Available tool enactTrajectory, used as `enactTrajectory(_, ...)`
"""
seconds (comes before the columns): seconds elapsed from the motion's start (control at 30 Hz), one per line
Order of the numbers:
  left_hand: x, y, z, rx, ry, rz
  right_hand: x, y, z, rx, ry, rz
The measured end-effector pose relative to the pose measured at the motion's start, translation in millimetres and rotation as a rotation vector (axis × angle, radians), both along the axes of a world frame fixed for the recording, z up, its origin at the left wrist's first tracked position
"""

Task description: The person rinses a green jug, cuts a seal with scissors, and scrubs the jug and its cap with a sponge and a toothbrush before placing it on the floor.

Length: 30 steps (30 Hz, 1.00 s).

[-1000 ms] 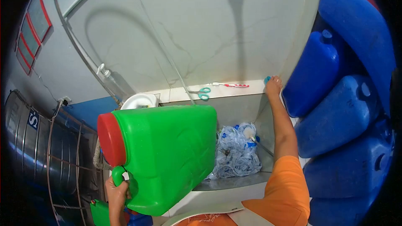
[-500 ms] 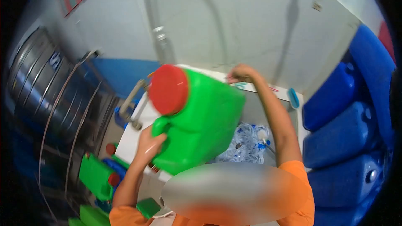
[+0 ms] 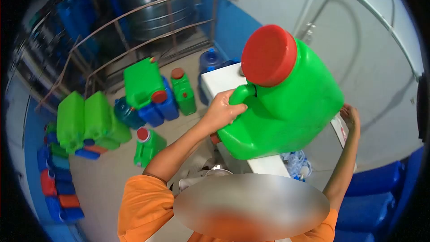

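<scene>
A large green plastic jerrycan (image 3: 291, 112) with a wide red screw cap (image 3: 269, 56) is held up, tilted, over the white counter (image 3: 224, 78). My left hand (image 3: 225, 110) is closed around its moulded handle, thumb on top. At the far bottom corner of the jerrycan is my right hand (image 3: 350, 115), with its fingers curled against the base and partly hidden behind it. Below the jerrycan, clear plastic pieces with blue parts (image 3: 296, 163) lie in the basin.
Several green and blue jerrycans (image 3: 143, 83) stand on the floor to the left, one green jerrycan (image 3: 150, 147) closer in. A metal rail (image 3: 139, 9) fronts a steel tank (image 3: 156, 4) at the back. Blue containers (image 3: 367, 206) line the right side.
My view has swung left, bringing the floor jerrycans into sight. The held jerrycan stays in my left hand; my right hand has moved from beyond its upper edge down to its bottom corner.
</scene>
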<state>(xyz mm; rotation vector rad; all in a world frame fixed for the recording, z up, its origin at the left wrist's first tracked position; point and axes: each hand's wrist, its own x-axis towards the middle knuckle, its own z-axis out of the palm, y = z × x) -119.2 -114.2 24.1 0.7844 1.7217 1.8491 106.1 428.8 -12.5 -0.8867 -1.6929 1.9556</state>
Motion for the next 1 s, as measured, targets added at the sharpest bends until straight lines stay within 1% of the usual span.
enactTrajectory(0.03,0.3,-25.4,1.8,-0.006,-0.007,0.045,-8.9,-26.8,-3.1,-0.006,-0.007,0.045)
enactTrajectory(0.1,1.8,-74.2,5.6,0.020,-0.122,0.146,-24.4,-88.1,4.2,0.067,-0.039,-0.142)
enactTrajectory(0.17,10.0,-124.9,13.5,0.077,-0.191,0.323,-46.1,-122.3,0.0,0.076,-0.021,-0.055)
enactTrajectory(0.3,27.9,-225.6,31.8,0.120,-0.209,0.616,-108.7,-204.3,6.6,0.100,0.086,0.108)
enactTrajectory(0.33,31.5,-245.1,35.2,0.119,-0.207,0.636,-129.6,-221.5,6.1,0.125,0.126,0.180)
enactTrajectory(0.4,34.3,-276.3,39.4,0.149,-0.159,0.755,-170.3,-291.8,30.2,0.175,0.140,0.278)
enactTrajectory(0.43,33.0,-288.6,38.4,0.146,-0.155,0.759,-189.3,-325.6,40.4,0.199,0.197,0.405)
enactTrajectory(0.47,30.9,-299.7,35.2,0.112,-0.138,0.813,-208.1,-353.8,43.1,0.230,0.200,0.453)
enactTrajectory(0.53,22.4,-319.8,26.9,0.065,-0.120,0.894,-235.6,-429.2,55.8,0.274,0.236,0.623)
enactTrajectory(0.57,14.6,-331.2,21.6,0.062,-0.116,0.881,-254.9,-453.3,46.8,0.264,0.266,0.771)
enactTrajectory(0.6,4.4,-345.3,15.7,-0.006,-0.132,0.902,-267.1,-486.3,48.5,0.263,0.210,0.861)
enactTrajectory(0.63,-5.7,-359.8,7.8,-0.075,-0.149,0.925,-283.1,-516.4,38.7,0.217,0.166,0.891)
enactTrajectory(0.67,-15.3,-375.6,-2.7,-0.109,-0.150,0.892,-296.5,-544.6,26.6,0.182,0.201,0.948)
enactTrajectory(0.7,-27.4,-383.8,-13.8,-0.114,-0.149,0.891,-306.3,-571.5,18.1,0.203,0.151,0.999)
enactTrajectory(0.73,-37.2,-391.3,-27.2,-0.174,-0.145,0.889,-313.5,-599.4,11.7,0.171,0.085,1.084)
enactTrajectory(0.77,-47.8,-398.3,-41.2,-0.231,-0.144,0.898,-321.0,-625.8,-0.3,0.082,0.059,1.161)
enactTrajectory(0.83,-70.3,-404.2,-73.7,-0.186,-0.152,0.778,-328.6,-676.2,-23.2,-0.047,0.025,1.297)
enactTrajectory(0.9,-92.1,-388.2,-96.6,-0.276,-0.199,0.756,-333.6,-719.4,-55.1,-0.159,-0.056,1.299)
enactTrajectory(0.93,-99.2,-376.4,-107.8,-0.250,-0.202,0.720,-335.7,-731.6,-68.0,-0.161,-0.065,1.324)
enactTrajectory(0.97,-108.0,-364.0,-121.7,-0.225,-0.202,0.675,-339.0,-743.5,-79.7,-0.197,-0.123,1.227)
enactTrajectory(1.0,-119.1,-348.0,-155.9,-0.234,-0.075,0.649,-342.9,-753.3,-91.4,-0.230,-0.181,1.122)
